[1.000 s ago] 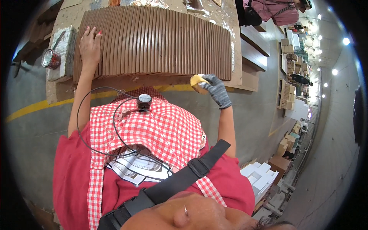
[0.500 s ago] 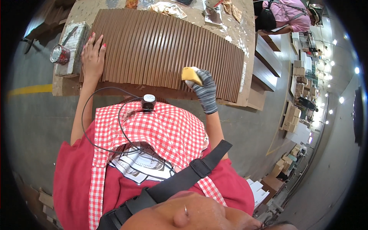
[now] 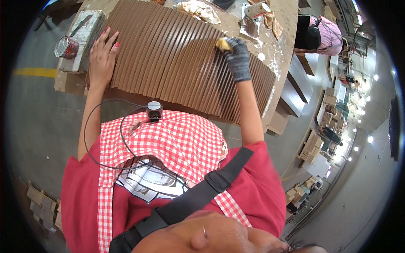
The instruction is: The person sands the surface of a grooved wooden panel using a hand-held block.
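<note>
A row of narrow brown wooden slats point(image 3: 168, 55) lies side by side across the workbench, forming one ribbed panel. My bare left hand point(image 3: 102, 61) rests flat on the slats at the left end, fingers stretched out and a little apart. In my right hand point(image 3: 237, 57), which wears a grey striped knit glove, is a small yellow sponge-like pad point(image 3: 223, 44). The pad is at the far edge of the slats, right of the middle. Its underside is hidden, and the gloved fingers are wrapped round it.
Left of the slats, a red-brown stained can point(image 3: 66, 47) and a flat tool point(image 3: 81, 26) sit on a whitish block point(image 3: 87, 48). Beyond the slats lie crumpled rags point(image 3: 199, 11) and a white can point(image 3: 257, 10). Another person point(image 3: 325, 36) in pink stands at the right, near long boards point(image 3: 297, 90).
My right hand has moved away from me with the yellow pad, from the slats' near part to their far edge. My left hand stays on the left end. The view has shifted slightly.
</note>
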Available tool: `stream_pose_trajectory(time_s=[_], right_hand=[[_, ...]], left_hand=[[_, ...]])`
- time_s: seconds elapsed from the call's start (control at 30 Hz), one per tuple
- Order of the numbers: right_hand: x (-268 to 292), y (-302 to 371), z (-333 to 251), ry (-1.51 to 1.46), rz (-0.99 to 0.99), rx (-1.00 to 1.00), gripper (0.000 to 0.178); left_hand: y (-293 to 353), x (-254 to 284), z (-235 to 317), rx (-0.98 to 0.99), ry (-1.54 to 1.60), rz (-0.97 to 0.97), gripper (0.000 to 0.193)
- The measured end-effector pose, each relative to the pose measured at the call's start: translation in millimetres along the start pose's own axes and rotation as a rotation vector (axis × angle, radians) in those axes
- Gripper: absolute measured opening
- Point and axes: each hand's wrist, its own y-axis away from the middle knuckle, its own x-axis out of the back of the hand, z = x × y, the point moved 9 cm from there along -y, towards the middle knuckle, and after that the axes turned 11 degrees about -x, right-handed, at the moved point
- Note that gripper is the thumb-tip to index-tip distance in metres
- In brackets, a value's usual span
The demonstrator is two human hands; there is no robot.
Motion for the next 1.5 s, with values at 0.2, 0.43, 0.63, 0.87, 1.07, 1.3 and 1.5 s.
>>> stream_pose_trajectory(time_s=[0.2, 0.43, 0.63, 0.87, 1.07, 1.3, 1.5], right_hand=[[-6.7, -82.1, 18.3, -0.047, 0.125, 0.167, 0.034], [-11.2, -63.1, 43.1, -0.278, -0.049, -0.002, 0.036], [-18.2, -7.6, 6.0, -0.004, -0.114, 0.034, 0.037], [10.3, -17.3, 37.7, -0.328, -0.166, -0.250, 0.030], [-3.6, -19.9, 29.7, -0.069, -0.069, -0.106, 0.029], [4.4, 106.1, -8.3, 0.055, -0.192, -0.202, 0.035], [-4.3, 163.5, -20.4, -0.110, -0.289, -0.149, 0.040]], left_hand=[[4.8, 13.6, -4.7, 0.009, -0.025, 0.022, 0.042], [0.7, 15.2, -2.1, 0.023, -0.009, 0.000, 0.042], [13.0, 17.0, -14.3, 0.029, -0.053, -0.001, 0.041], [-2.7, 6.5, -2.7, -0.009, -0.043, -0.008, 0.043], [2.1, 5.4, -4.7, -0.017, -0.030, -0.002, 0.042], [8.5, 4.9, -10.2, 0.016, -0.035, -0.001, 0.041], [-12.2, -22.7, -26.0, 0.013, -0.027, 0.002, 0.042]])
